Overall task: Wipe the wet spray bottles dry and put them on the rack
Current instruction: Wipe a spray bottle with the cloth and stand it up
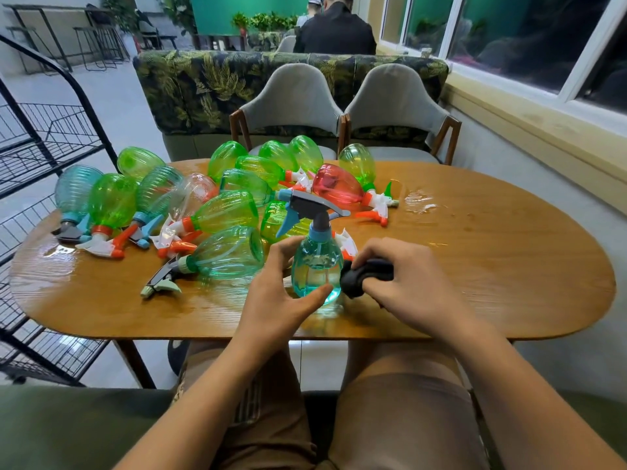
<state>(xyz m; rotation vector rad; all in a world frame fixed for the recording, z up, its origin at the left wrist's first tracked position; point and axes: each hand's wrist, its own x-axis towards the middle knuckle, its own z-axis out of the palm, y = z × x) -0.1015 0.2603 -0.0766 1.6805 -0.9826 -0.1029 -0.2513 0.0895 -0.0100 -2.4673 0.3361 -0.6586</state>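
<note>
Landmark: the upright bottle (317,266). It is gripped from its left by the left hand (278,296); a cloth (359,278) is held against its right side by the right hand (403,283). Behind it and out to its left the table (492,266) is crowded by a heap (224,212) of lying bottles, triggers stuck out toward the near edge. Open tabletop is left to its right and in a strip in front of it. A wet patch (419,198) is seen behind it to the right. The rack (51,147) is stood far to its left, past the heap.
</note>
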